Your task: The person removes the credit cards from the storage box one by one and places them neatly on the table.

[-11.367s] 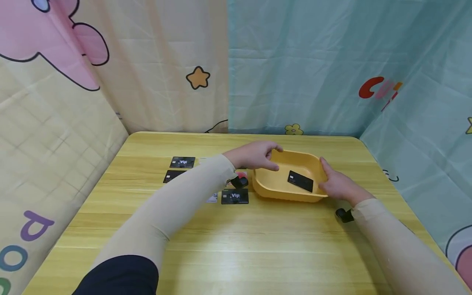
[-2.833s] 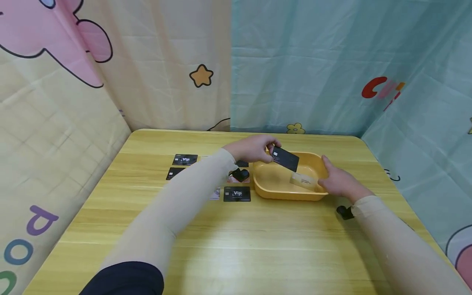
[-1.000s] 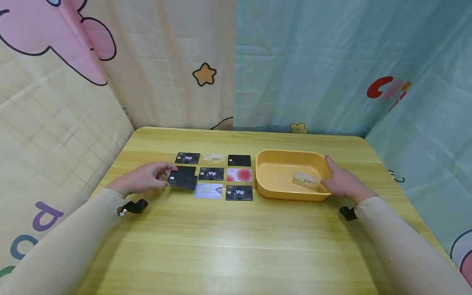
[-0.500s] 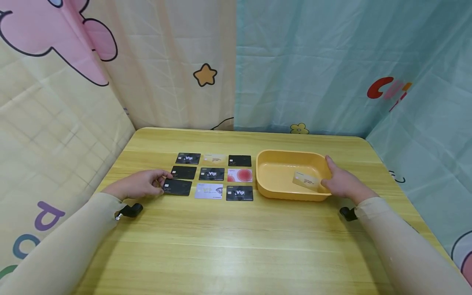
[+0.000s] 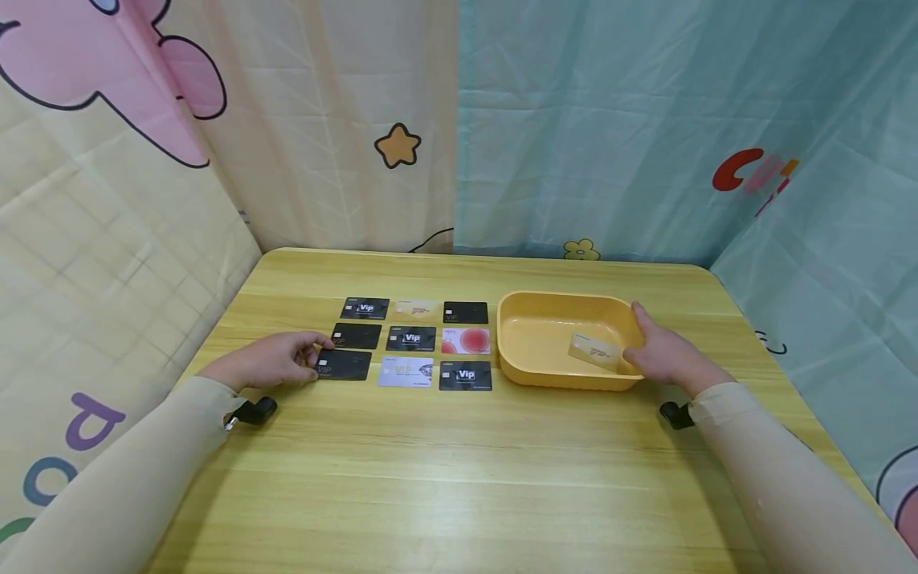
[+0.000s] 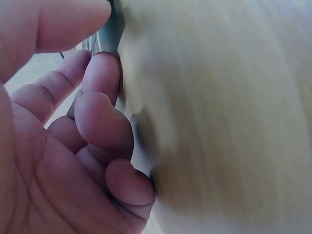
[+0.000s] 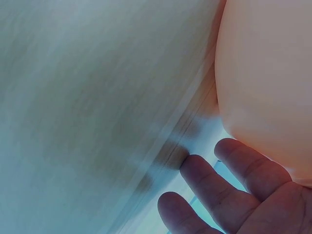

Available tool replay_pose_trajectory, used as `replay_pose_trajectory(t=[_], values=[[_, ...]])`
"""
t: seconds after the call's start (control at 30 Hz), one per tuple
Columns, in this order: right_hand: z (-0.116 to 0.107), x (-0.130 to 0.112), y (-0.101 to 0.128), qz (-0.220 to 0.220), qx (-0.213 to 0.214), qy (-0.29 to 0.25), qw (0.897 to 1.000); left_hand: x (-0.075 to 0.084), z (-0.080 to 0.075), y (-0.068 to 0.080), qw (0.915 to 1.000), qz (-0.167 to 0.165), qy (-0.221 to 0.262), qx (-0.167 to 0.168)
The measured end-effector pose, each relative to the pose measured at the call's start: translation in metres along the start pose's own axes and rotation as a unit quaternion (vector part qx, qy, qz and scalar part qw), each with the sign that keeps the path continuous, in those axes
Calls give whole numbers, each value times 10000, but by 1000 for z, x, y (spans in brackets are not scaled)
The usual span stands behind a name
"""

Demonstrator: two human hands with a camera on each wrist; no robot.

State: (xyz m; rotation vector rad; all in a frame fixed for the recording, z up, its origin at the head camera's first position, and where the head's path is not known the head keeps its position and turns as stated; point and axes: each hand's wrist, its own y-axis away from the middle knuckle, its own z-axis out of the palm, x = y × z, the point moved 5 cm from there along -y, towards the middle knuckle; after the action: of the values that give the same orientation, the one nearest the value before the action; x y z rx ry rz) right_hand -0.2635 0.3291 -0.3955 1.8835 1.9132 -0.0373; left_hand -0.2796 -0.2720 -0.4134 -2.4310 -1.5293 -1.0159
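Observation:
At the front left corner of a card grid, my left hand pinches the left edge of a black VIP card, which lies flat on the table. In the left wrist view the dark card shows between thumb and index finger, the other fingers curled near the tabletop. My right hand grips the right end of a yellow plastic tray, thumb over its rim. Several of its fingers show beneath the tray's wall in the right wrist view. A cream card lies inside the tray.
Several other cards lie in rows: a black one just behind the pinched card, a silver one to its right, a pink one near the tray. Printed curtains stand behind the wooden table.
My left hand has lifted the black VIP card from the tray, carried it left and lowered it into the front left corner of the grid. My right hand has stayed at the tray.

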Motion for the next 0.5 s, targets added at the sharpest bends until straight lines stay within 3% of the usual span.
replay_pose_trajectory(t=[0.5], values=[[0,1,-1,-57,32,-4,10000,2,1,1,10000,14,39,-43]])
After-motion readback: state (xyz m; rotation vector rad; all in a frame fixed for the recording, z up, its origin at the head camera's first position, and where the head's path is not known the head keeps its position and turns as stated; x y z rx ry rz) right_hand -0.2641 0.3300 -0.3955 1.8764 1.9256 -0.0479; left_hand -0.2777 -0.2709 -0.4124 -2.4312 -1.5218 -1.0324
